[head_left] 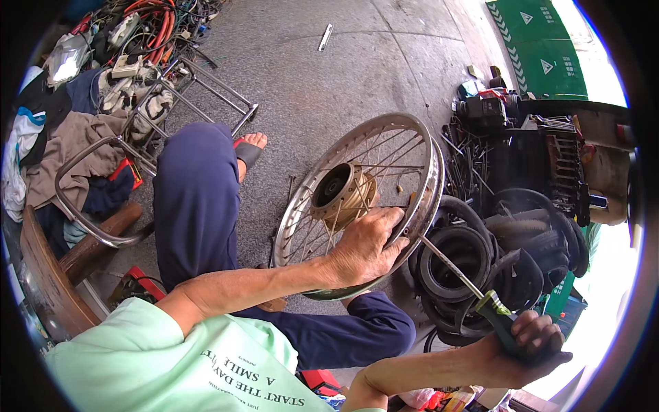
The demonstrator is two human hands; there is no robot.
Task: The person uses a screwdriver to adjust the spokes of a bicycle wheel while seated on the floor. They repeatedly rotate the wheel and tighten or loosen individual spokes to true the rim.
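A spoked metal wheel rim [431, 185] without a tyre stands tilted in front of me, its brass-coloured hub [362, 184] in the middle and spokes running out to the rim. My left hand [364, 246] is closed around the rim's near right side, the fingers curled over its edge. In my right hand [525, 349], at the lower right, is a screwdriver [495, 314] with a dark and yellow-green handle. Its long shaft points up and left, and the tip meets the outer face of the rim beside my left fingers.
Black tyres [456, 257] are piled just right of the wheel. Beyond them lie loose tools [473, 158] and a dark toolbox [511, 161]. A metal frame chair [103, 237] with clothes stands at left, below tangled cables [161, 31]. Green panels [542, 48] stand far right.
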